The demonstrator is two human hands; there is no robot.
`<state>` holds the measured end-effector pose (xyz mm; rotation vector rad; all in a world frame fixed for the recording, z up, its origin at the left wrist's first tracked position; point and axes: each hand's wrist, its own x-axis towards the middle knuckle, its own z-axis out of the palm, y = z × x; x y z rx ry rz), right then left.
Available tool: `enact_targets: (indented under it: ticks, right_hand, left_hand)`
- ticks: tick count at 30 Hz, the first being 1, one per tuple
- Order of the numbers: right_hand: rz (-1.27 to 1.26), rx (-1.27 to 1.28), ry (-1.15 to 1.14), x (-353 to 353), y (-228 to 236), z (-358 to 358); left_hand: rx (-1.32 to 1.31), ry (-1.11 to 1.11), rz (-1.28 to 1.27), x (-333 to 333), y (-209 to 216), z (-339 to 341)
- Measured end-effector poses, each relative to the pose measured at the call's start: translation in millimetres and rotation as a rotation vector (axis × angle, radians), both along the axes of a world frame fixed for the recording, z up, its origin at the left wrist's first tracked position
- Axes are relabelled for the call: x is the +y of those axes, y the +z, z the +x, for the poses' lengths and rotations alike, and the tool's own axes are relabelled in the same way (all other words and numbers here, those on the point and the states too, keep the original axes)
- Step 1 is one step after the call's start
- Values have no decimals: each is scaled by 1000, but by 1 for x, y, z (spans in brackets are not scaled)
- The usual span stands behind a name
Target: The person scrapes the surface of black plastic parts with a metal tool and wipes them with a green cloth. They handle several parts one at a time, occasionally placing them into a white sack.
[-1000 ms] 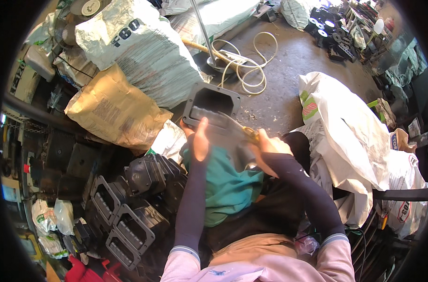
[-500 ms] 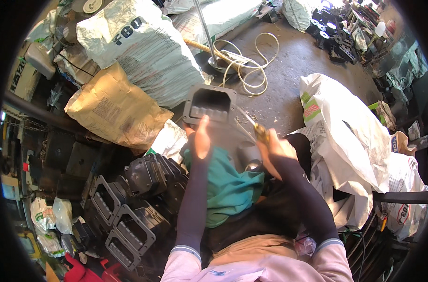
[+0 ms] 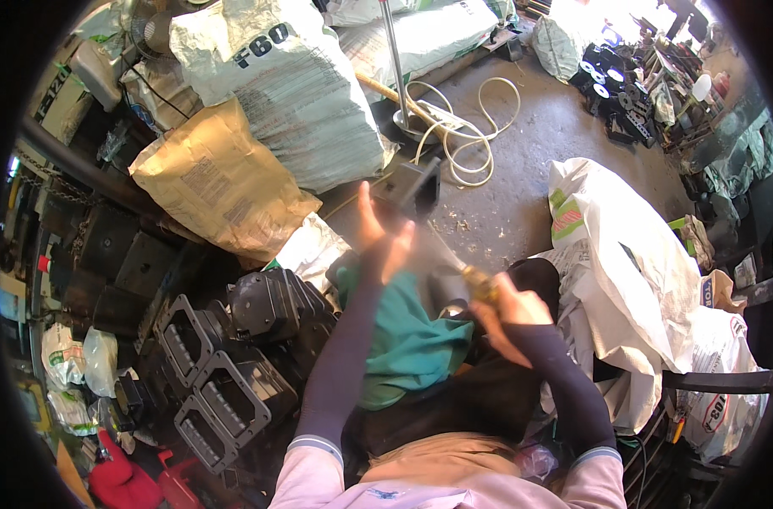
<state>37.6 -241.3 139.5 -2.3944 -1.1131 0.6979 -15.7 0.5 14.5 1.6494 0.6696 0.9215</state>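
Observation:
My left hand [image 3: 385, 242] grips a dark grey box-shaped housing [image 3: 400, 180] from below, thumb up along its side. The housing's flanged opening faces right; motion blurs its lower part. Closed in my right hand [image 3: 519, 307] is a screwdriver [image 3: 481, 284] with a yellowish handle. Its thin shaft slants up and left, toward the housing; whether the tip touches it is not clear. Between my forearms a green cloth [image 3: 416, 348] lies over my leg. A dark round part [image 3: 447, 293], partly blurred, sits at the cloth's upper right.
Similar dark housings [image 3: 225, 390] are piled at my left. A brown paper sack [image 3: 221, 182] and a large white sack [image 3: 276, 93] stand beyond them. White sacking [image 3: 615, 280] rises at my right. A pale coiled hose [image 3: 471, 153] lies on the floor ahead.
My left hand has turned the housing, so its opening faces right instead of up toward me. The right hand has shifted slightly right and lower with the screwdriver.

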Motion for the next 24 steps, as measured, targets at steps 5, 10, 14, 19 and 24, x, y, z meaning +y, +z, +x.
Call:
enact_targets:
  ticks: [5, 10, 14, 19, 24]
  right_hand:
    - [25, -94, -27, -4, 16, 7]
    - [42, -138, -137, -3, 13, 16]
    - [10, -10, -240, -11, 14, 22]
    - [-16, 12, -42, -11, 24, 19]
    - [82, -77, -49, -3, 24, 29]
  left_hand:
    - [140, -60, 586, 18, 1, -6]
    - [78, -128, 954, 24, -6, -11]
    - [67, -159, 1120, 20, -3, -14]
    - [-12, -281, 1317, 18, 8, -8]
    - [-16, -294, 1383, 12, 8, -11]
